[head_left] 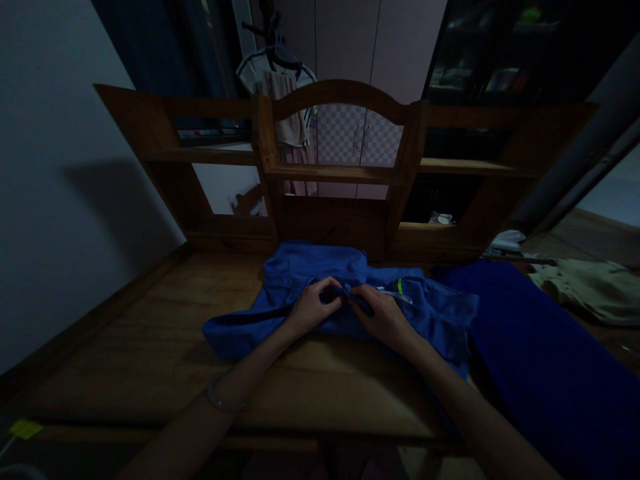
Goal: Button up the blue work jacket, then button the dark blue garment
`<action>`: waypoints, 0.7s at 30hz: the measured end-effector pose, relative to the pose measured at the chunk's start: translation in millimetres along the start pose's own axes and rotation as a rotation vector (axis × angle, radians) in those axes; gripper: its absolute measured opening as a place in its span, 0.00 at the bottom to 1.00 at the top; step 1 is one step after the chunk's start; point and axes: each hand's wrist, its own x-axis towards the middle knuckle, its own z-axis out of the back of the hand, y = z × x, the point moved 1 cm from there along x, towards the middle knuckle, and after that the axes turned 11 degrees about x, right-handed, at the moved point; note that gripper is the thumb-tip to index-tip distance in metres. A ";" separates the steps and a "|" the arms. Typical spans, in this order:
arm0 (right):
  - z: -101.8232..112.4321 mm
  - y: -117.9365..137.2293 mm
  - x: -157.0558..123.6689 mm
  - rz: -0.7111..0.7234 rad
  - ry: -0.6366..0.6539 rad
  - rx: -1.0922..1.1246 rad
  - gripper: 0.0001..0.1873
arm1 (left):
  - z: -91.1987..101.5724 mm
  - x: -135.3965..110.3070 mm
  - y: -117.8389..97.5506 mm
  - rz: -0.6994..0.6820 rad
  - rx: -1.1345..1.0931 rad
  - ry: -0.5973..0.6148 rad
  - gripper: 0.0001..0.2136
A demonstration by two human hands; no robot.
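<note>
A blue shirt [300,270] lies spread on the wooden table [165,320] in front of me. My left hand [313,308] and my right hand [383,313] meet at the shirt's middle. Both have their fingers curled and pinch the blue fabric between them. A bracelet sits on my left wrist. A small yellow-green tag [399,286] shows on the shirt just right of my right hand.
A darker blue cloth [540,360] covers the table's right side. An olive garment [590,287] lies at the far right. A wooden shelf unit [340,173] stands along the table's back edge. Clothes hang on a hanger [280,100] behind it. A wall runs on the left.
</note>
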 end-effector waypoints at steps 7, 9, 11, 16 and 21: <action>-0.1 -0.9 0.6 0.003 0.016 0.006 0.11 | 0.1 -0.1 1.3 -0.010 -0.001 0.008 0.07; -0.1 -0.6 0.3 0.002 0.016 0.007 0.11 | 0.2 -0.1 1.5 -0.012 -0.002 0.009 0.07; -0.1 -0.4 0.1 0.001 0.012 0.011 0.11 | 0.3 -0.1 1.3 -0.015 -0.001 0.008 0.08; -0.2 -0.6 0.1 0.005 0.009 0.012 0.10 | 0.4 0.1 0.2 -0.009 0.009 0.006 0.08; -1.0 -1.3 0.1 -0.001 0.002 0.003 0.11 | 0.6 0.0 -0.2 -0.006 0.001 0.007 0.08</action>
